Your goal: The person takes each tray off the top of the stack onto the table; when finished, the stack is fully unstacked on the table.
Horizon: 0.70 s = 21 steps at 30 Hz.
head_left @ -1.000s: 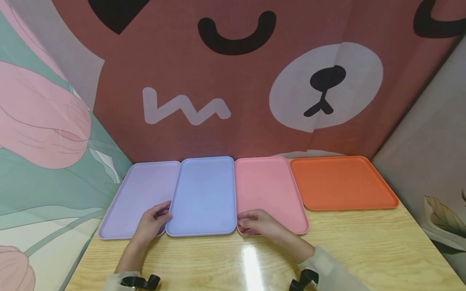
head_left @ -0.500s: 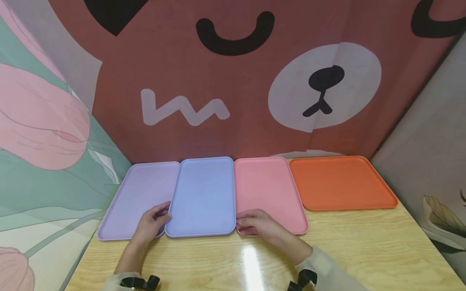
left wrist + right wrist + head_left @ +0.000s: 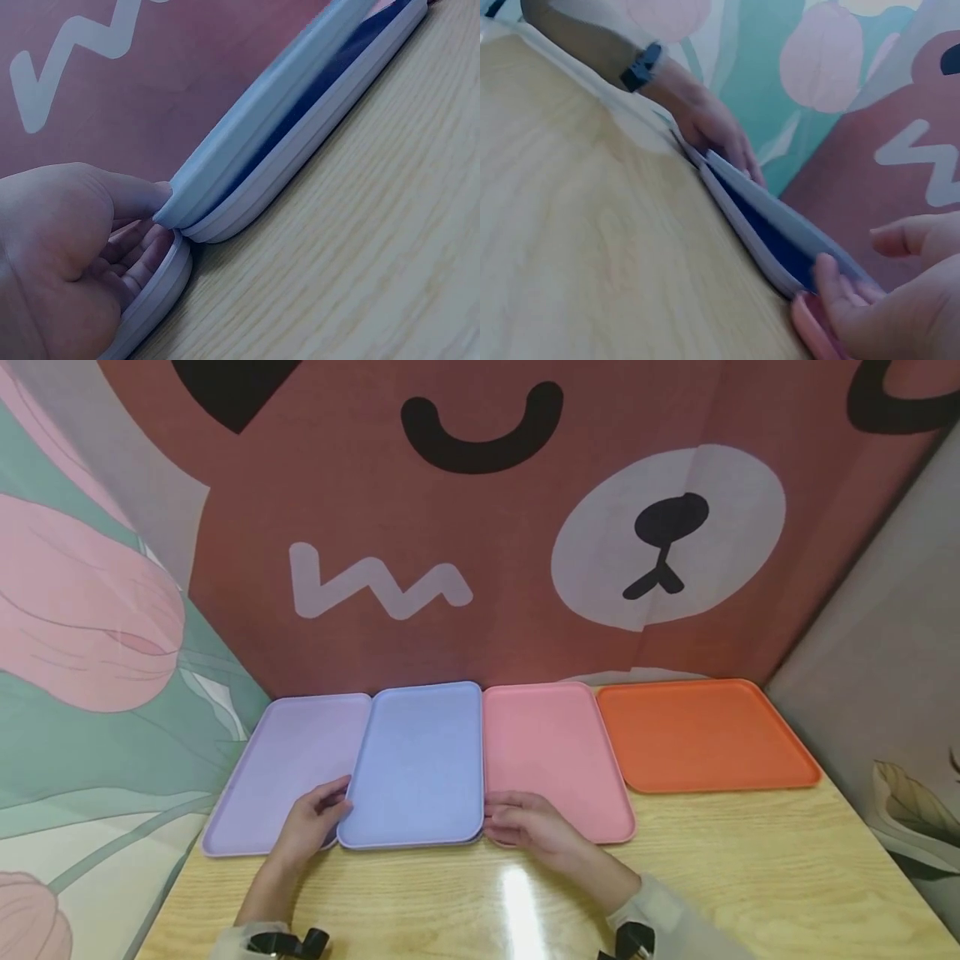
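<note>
A blue tray (image 3: pixel 420 768) lies upright-wise between a lavender tray (image 3: pixel 288 777) and a pink tray (image 3: pixel 551 752). Its near right side stands raised over a second tray (image 3: pixel 285 176) underneath, with a dark gap between the two. My left hand (image 3: pixel 303 818) pinches the blue tray's left edge, thumb on the rim and fingers curled below it. On the opposite edge, my right hand (image 3: pixel 543 827) holds up the blue tray with nearly straight fingers; in the right wrist view its thumb stands apart from the rim. Part of these fingers is hidden behind the tray.
An orange tray (image 3: pixel 708 735) lies sideways at the far right of the row. Wooden table (image 3: pixel 712 877) stretches in front of the trays. A brown bear-print cloth (image 3: pixel 510 527) hangs right behind them, with a flower-print cloth (image 3: pixel 82 752) on the left.
The blue tray's near right corner has risen slightly, baring the tray beneath. My right fingers have moved a little left to its edge; my left hand stays nearly still.
</note>
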Tool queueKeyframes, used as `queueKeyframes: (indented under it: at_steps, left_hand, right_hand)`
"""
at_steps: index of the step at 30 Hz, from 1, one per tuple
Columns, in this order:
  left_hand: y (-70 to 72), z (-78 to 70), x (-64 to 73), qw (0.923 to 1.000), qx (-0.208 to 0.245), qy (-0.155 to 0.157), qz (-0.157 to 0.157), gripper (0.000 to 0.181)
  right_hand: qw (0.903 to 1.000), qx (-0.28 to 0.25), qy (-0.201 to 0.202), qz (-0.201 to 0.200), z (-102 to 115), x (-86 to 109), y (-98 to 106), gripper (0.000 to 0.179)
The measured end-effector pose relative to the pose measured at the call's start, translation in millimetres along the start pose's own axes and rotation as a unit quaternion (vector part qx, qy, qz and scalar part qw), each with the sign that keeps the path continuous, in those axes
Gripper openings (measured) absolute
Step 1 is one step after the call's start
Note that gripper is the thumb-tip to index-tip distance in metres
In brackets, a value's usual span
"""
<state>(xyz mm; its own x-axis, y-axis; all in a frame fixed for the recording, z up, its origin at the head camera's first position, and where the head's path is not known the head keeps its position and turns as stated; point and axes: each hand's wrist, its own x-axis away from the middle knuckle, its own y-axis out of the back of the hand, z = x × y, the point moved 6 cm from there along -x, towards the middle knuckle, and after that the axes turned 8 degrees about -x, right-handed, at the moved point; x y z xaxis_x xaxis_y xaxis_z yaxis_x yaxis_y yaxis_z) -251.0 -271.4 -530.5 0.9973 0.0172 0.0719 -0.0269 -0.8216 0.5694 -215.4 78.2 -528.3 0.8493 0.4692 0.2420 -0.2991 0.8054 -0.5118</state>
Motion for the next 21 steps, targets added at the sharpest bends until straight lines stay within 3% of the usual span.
queueKeyframes:
  at_steps: [6, 11, 21]
  left_hand:
    - [-2.4, -1.9, 1.4, 0.9998, 0.019, -0.004, 0.011, 0.046]
    - [-2.0, -1.0, 0.8, 0.9999, 0.013, 0.001, 0.007, 0.046]
    - [1.2, -0.5, -1.0, 0.9990, 0.019, -0.038, -0.011, 0.042]
  right_hand:
    - [0.9990, -0.019, 0.036, 0.018, -5, -2.1, -15, 0.068]
    - [0.9987, -0.021, 0.034, 0.030, -12, -2.1, -27, 0.078]
    - [0.9970, -0.001, 0.071, -0.033, -10, -4.9, -19, 0.071]
